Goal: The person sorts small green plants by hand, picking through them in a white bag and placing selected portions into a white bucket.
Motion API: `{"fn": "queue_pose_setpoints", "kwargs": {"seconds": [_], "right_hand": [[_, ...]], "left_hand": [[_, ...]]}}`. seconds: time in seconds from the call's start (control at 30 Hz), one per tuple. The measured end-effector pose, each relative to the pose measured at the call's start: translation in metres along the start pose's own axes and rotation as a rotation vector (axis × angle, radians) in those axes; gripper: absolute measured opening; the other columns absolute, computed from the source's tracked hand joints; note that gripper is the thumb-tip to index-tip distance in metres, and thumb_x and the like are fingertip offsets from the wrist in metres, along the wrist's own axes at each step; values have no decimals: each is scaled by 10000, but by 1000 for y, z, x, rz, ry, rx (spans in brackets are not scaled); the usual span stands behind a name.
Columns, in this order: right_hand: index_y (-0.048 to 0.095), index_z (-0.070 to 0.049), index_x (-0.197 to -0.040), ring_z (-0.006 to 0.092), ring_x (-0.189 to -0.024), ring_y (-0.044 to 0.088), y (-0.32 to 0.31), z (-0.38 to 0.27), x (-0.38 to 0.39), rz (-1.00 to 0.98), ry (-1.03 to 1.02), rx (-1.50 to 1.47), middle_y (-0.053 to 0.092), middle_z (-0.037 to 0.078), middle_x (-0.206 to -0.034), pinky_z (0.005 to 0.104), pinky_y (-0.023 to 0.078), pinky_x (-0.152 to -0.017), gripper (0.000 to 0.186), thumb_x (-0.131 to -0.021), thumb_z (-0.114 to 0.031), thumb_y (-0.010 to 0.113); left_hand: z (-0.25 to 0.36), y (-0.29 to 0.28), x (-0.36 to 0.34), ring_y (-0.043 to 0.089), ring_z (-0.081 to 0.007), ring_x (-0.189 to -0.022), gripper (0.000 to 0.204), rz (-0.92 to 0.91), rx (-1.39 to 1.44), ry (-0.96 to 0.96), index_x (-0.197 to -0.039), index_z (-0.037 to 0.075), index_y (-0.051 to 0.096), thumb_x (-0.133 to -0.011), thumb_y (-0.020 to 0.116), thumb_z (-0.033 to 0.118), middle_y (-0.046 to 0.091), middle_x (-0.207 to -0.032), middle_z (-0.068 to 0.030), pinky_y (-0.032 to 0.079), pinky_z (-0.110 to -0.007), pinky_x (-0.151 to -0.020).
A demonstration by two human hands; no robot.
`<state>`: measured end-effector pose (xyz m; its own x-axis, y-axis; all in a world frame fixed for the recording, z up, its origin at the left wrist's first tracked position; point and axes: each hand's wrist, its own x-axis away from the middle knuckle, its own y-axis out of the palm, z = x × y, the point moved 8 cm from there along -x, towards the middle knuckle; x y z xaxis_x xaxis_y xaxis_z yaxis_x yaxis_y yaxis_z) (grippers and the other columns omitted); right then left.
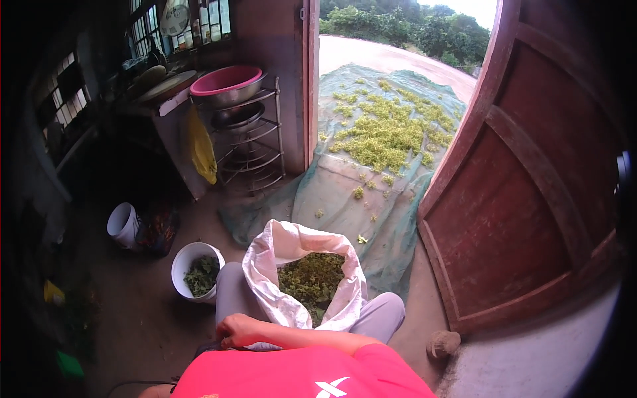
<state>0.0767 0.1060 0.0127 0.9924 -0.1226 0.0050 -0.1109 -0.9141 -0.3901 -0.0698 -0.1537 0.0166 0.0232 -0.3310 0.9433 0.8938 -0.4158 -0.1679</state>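
A white woven sack (355, 265), its rim rolled outward, stands upright between my knees. Inside it lies a heap of small green-yellow plant sprigs (312, 282). My right forearm crosses in front of the sack to the left. My right hand (237, 330) is closed by my left thigh, beside a dark thing I cannot make out; what its fingers hold is hidden. Only a bit of my left arm shows at the lower edge, and the left hand is out of sight. A white bucket (179, 272) holding green leaves (201, 275) stands left of my knee.
Beyond the sack, a green net (298, 205) runs out through the doorway, with plant sprigs (385, 132) spread over it. A red wooden door (504, 179) stands open at right. At left are a metal rack (279, 126) with basins and another white bucket (123, 222).
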Motion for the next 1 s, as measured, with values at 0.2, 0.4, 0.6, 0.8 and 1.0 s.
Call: {"fn": "queue_pose_setpoints", "kwargs": {"seconds": [0.2,0.4,0.6,0.8,1.0], "right_hand": [[655,-78,-961,307,-794,636,26,-6,21,-90,-13,-175,662,148,-813,396,480,-699,248,-774,-241,643],[630,-27,-975,353,-788,619,-46,-28,58,82,13,18,645,176,-866,409,485,-722,223,-802,-167,632],[634,-14,-962,87,-708,604,-134,35,160,547,452,-301,654,40,-800,248,496,-652,120,-872,-91,616],[642,-65,-953,256,-857,631,-151,97,179,631,696,281,631,101,-909,361,491,-769,211,-762,-146,682],[471,-146,-1287,323,-1125,497,-158,109,128,533,646,683,506,148,-1246,440,411,-926,688,-666,-252,750]], "left_hand": [[-45,-12,-31,662,-174,-856,229,-86,22,-142,-1054,4,633,-861,604,123,689,-914,-109,521,-305,-723],[73,-117,-117,629,-127,-716,172,492,444,424,-1029,24,579,-894,543,124,645,-892,-75,523,-267,-610],[203,-87,-140,603,-94,-757,196,316,381,741,-1035,19,607,-901,553,151,644,-907,-46,486,-233,-677],[217,-64,-150,577,-68,-714,186,229,344,739,-1025,16,619,-898,553,135,640,-890,-34,481,-221,-673],[200,-65,-132,592,-88,-722,181,224,333,703,-1009,17,613,-897,556,147,641,-869,-44,494,-244,-663]]}}
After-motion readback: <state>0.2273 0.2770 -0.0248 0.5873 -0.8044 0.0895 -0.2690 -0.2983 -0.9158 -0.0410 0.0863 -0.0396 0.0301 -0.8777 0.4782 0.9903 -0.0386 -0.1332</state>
